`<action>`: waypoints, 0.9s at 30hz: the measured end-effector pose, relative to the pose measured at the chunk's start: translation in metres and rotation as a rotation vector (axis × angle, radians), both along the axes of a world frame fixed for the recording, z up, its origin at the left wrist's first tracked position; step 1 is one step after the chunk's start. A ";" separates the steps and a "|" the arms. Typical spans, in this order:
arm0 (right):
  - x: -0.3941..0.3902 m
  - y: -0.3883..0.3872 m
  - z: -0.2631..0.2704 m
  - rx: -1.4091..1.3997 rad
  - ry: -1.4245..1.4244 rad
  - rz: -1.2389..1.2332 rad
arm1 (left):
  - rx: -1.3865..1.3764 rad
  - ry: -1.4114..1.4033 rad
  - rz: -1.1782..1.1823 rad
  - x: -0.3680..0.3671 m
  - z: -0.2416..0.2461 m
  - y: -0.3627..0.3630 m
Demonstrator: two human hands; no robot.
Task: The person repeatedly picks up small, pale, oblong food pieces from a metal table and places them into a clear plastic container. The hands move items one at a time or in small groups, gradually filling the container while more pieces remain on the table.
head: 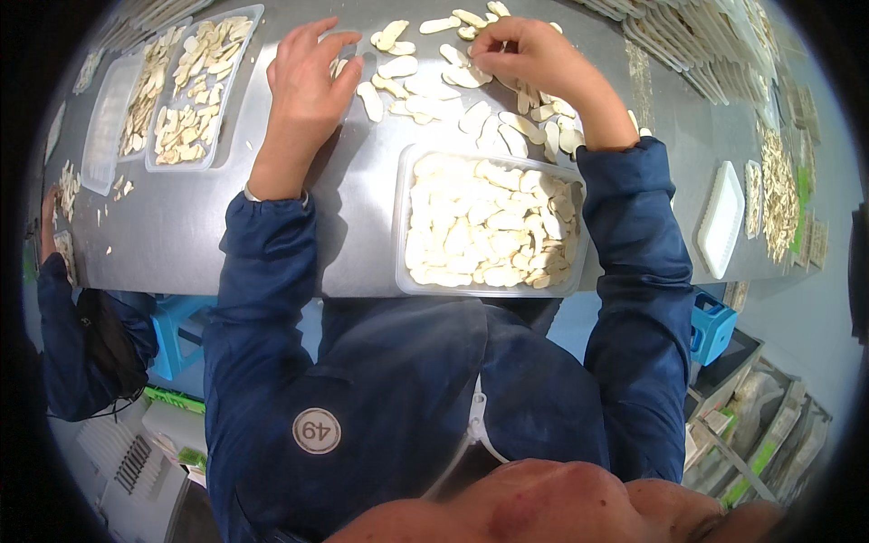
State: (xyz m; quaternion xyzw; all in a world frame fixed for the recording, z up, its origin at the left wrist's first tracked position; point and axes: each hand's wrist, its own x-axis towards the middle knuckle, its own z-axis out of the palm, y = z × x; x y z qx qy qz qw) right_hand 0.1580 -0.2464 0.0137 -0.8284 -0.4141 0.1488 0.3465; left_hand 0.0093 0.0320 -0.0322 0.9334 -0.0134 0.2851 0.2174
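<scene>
Pale dried slices, perhaps of a root or mushroom, lie scattered on the stainless steel table. My left hand is raised over the table left of them, fingers apart; a few slices show behind its thumb. At the upper right of the scatter, my right hand has its thumb and forefinger close together over some slices; whether it grips one cannot be told. Between my forearms, at the near edge, stands a clear plastic tray full of similar slices.
Clear trays of slices and an empty-looking plastic tray are at the left. A co-worker's sleeve shows at far left. Stacked trays stand upper right; a white tray and a pile of thin pieces lie right. Blue stools flank me.
</scene>
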 end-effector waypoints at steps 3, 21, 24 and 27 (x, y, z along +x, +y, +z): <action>0.000 -0.002 0.013 -0.023 0.139 -0.109 | -0.009 0.002 -0.005 -0.001 0.002 -0.002; -0.019 -0.007 0.002 -0.174 -0.230 -0.104 | 0.009 0.040 -0.010 0.000 0.002 0.000; -0.018 -0.007 0.015 -0.027 -0.168 -0.213 | -0.014 0.050 -0.022 -0.001 0.001 0.000; -0.013 -0.023 0.010 0.027 -0.276 -0.281 | -0.016 0.057 -0.024 -0.001 0.003 0.001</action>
